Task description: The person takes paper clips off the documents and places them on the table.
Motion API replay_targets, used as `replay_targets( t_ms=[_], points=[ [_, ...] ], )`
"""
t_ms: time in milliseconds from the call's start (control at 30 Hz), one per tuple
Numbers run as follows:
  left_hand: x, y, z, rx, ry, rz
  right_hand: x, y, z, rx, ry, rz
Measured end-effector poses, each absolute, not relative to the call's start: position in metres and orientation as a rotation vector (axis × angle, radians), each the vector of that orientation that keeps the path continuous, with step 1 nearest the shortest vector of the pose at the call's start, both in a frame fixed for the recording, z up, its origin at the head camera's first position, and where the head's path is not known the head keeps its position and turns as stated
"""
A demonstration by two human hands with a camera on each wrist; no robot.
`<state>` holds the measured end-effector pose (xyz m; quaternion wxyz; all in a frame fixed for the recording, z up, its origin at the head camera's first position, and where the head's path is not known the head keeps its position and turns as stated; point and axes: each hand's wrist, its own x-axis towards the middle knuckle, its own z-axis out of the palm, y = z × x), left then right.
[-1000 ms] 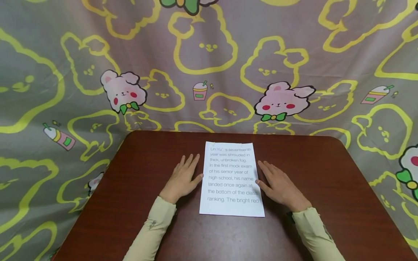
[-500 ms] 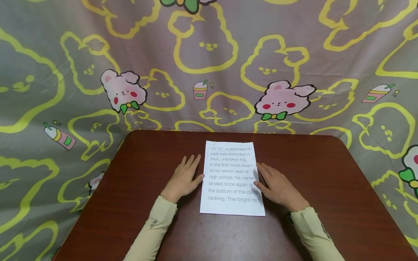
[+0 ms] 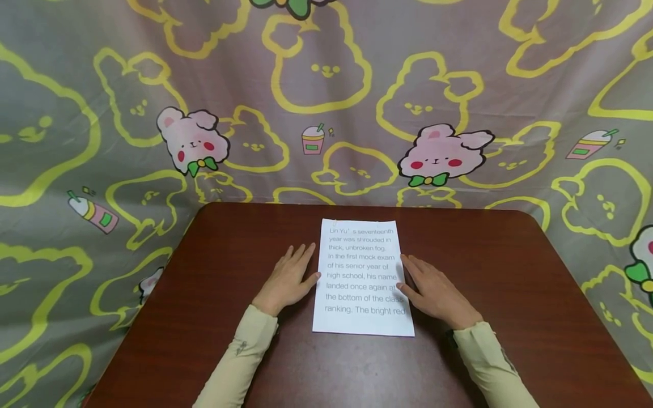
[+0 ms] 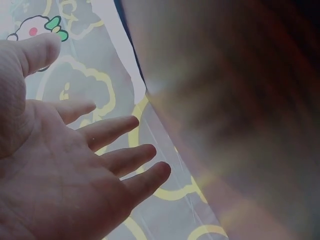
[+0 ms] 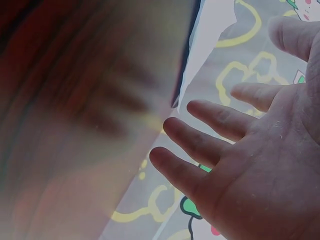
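In the head view, a white printed paper (image 3: 359, 323) lies on the brown table, its English text facing me and two small pale rings or clips at its top edge. My left hand (image 3: 285, 281) is at its left side, fingers straight and spread, thumb tip right at the paper's edge. On the other side, my right hand (image 3: 440, 293) has its thumb and fingertips overlapping the right edge. Both wrist views show the palms: the left hand (image 4: 75, 160) and the right hand (image 5: 250, 155) have extended fingers and grip nothing. Part of the paper (image 4: 120, 50) shows beyond the left fingers.
The brown wooden table (image 3: 352, 377) has rounded far corners. Behind it and along both sides hangs a grey curtain (image 3: 357, 130) with yellow outlines, pink rabbits and drink cups.
My right hand has shifted slightly left, so its fingertips now overlap the paper's edge. The left hand has drifted a little to the right. The paper lies almost as before.
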<state>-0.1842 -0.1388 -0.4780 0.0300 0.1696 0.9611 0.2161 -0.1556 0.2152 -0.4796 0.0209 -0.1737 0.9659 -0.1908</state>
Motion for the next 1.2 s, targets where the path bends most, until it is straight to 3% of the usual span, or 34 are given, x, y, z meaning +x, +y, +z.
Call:
replay_targets(
  t_ms=[1200],
  points=[
    [-0.182,-0.129,-0.481,0.406,2.853,0.652,-0.157,0.210,-0.488,-0.490,2.932,-0.643]
  ],
)
